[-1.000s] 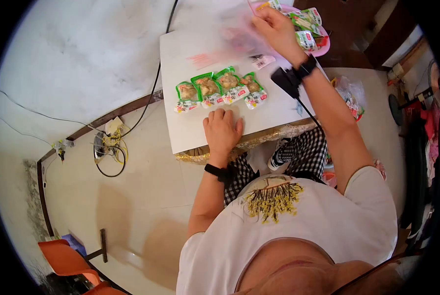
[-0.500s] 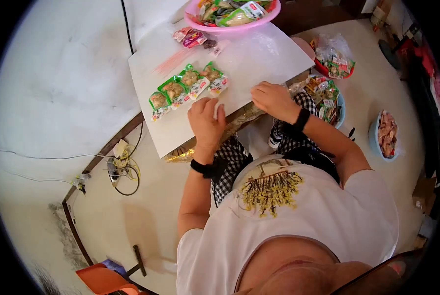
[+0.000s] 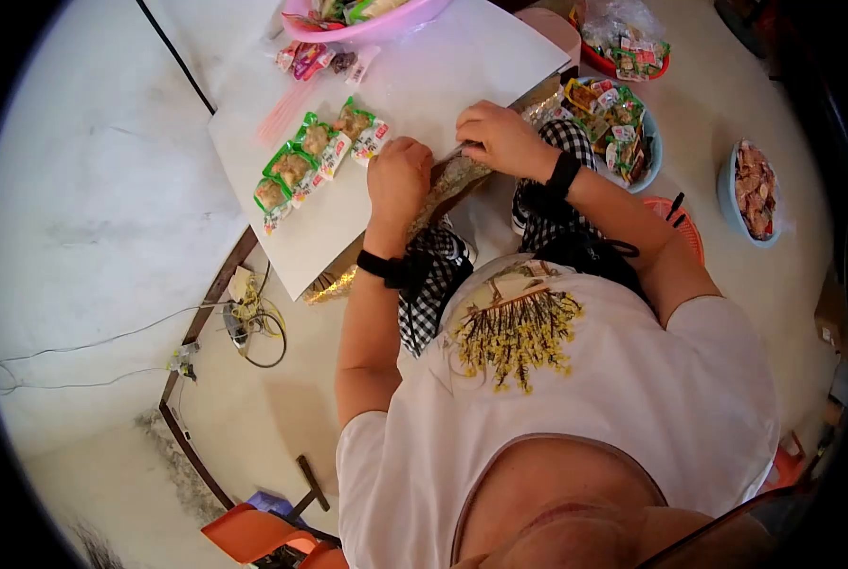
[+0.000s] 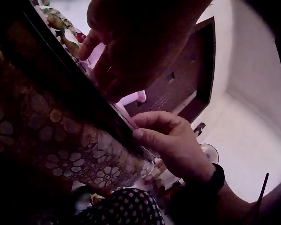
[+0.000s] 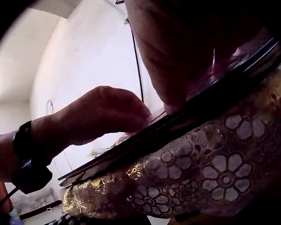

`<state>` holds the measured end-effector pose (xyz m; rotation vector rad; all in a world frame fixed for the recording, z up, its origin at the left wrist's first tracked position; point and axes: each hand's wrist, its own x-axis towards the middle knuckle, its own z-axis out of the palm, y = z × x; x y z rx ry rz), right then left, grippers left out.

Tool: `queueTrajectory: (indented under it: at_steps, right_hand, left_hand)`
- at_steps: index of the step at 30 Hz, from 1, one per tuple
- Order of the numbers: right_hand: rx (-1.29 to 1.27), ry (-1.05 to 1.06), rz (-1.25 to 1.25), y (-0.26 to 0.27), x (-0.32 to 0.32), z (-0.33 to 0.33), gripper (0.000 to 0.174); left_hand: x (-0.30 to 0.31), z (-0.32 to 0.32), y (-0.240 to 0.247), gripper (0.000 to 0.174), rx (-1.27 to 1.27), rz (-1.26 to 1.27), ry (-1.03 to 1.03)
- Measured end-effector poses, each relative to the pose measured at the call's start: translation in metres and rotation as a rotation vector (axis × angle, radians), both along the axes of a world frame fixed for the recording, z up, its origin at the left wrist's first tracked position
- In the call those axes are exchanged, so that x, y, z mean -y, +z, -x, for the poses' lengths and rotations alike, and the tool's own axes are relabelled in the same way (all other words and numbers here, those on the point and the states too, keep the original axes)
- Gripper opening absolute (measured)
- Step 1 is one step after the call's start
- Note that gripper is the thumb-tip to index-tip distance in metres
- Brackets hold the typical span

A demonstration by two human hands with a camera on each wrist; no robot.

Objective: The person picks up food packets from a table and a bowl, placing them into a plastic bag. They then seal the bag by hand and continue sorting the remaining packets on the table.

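Note:
At the front edge of the white table (image 3: pixel 319 223), my left hand (image 3: pixel 400 185) and right hand (image 3: pixel 507 140) are a short way apart. The left wrist view shows the right thumb and forefinger of my hand (image 4: pixel 180 143) pinching a thin pinkish strip (image 4: pixel 126 115) by the table edge. In the right wrist view, the left hand's (image 5: pixel 103 115) fingertips and thumb meet at a thin reddish piece (image 5: pixel 158 114). Its full shape is hidden. Several green-and-white food packets (image 3: pixel 291 167) lie in a slanting row left of my hands, with pink strips (image 3: pixel 283 112) behind them.
A pink basin (image 3: pixel 372 32) of packets stands at the table's back, with purple-red packets (image 3: pixel 305 60) beside it. On the floor to the right are a red basin (image 3: pixel 659 70), a blue basin (image 3: pixel 653 152) and another blue tub (image 3: pixel 727 190). An orange chair (image 3: pixel 244 533) stands lower left.
My right hand has come down from the pink basin to the table's front edge. Both hands are now at that edge, and the head view has shifted toward the right.

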<state>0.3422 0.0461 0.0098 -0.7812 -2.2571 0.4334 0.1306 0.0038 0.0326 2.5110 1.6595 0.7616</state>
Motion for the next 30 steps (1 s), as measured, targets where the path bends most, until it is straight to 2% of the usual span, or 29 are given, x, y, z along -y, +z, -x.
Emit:
queueTrajectory:
  at_steps: [5, 9, 16, 21, 30]
  right_hand:
    - [0.021, 0.005, 0.032, -0.002, -0.007, 0.0, 0.008]
    - [-0.011, -0.004, 0.041, 0.001, -0.008, 0.001, 0.009]
    - [0.036, -0.023, 0.033, 0.004, -0.002, 0.001, 0.007]
    - [0.061, -0.029, -0.043, -0.002, -0.003, 0.004, 0.009]
    - [0.066, -0.089, -0.017, 0.004, -0.008, 0.008, 0.008]
  left_hand:
    - [-0.003, 0.0, 0.001, 0.004, 0.06, 0.047, 0.022]
    - [0.001, -0.001, 0.012, 0.007, 0.088, 0.109, 0.017]
    - [-0.003, 0.001, 0.004, 0.008, 0.016, 0.045, -0.01]
    - [0.0, -0.002, 0.008, 0.01, 0.04, 0.108, 0.017]
    - [0.001, -0.006, 0.005, 0.022, 0.044, -0.005, 0.006]
